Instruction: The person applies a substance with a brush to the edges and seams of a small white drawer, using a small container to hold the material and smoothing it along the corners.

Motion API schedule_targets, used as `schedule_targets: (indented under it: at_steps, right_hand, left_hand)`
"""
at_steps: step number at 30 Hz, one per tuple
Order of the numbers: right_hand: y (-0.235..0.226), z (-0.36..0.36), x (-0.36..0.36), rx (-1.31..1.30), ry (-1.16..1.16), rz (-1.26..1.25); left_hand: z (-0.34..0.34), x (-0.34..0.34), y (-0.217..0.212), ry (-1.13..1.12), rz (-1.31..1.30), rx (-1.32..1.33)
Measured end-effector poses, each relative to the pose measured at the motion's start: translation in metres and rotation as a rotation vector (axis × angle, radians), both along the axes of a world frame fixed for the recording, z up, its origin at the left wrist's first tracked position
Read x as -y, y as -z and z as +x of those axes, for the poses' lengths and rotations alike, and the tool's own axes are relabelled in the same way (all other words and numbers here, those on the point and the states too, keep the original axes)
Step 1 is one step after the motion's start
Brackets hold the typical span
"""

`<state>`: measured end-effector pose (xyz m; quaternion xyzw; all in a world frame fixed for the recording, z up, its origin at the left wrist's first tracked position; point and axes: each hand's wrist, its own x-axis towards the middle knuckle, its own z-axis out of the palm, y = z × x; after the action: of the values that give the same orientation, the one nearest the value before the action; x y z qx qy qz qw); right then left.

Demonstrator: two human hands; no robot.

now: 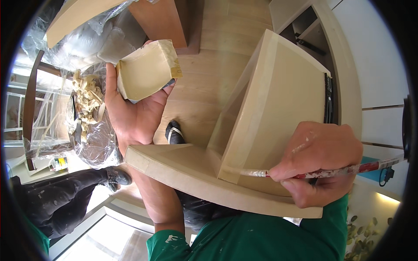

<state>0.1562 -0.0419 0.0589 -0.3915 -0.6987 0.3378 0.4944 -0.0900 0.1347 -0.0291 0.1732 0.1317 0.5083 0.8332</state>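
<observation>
My left hand (137, 115) is palm up, with a small makeshift cardboard tray (146, 71) of cream paint resting in it; the thumb lies along the tray's left side. My right hand (320, 163) pinches a thin paintbrush (300, 175) with a red, paint-smeared handle. Its bristles touch the top edge of a beige drawer side (244, 122), close to where that side meets the curved front panel (217, 185). The drawer is pulled out of a beige cabinet (348, 78). Dried paint spots mark my right hand.
Plastic sheeting (96, 148) and crumpled masking paper (89, 95) cover things at the left, beside a brown wooden frame (32, 108). Another person's paint-spotted dark trousers (65, 204) show at lower left. Below the drawer is a wooden floor (196, 95). A brown panel (161, 21) stands at the top.
</observation>
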Motion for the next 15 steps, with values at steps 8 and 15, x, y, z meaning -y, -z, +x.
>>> schedule_targets:
  at_steps: [8,15]
  right_hand:
    - [-0.017,-0.005,-0.001,0.193,0.255,-0.050]
    - [-0.011,0.008,-0.005,0.181,0.188,-0.020]
  left_hand:
    - [-0.004,0.000,0.005,0.033,0.000,0.056]
    - [0.003,0.005,-0.005,-0.035,-0.079,0.005]
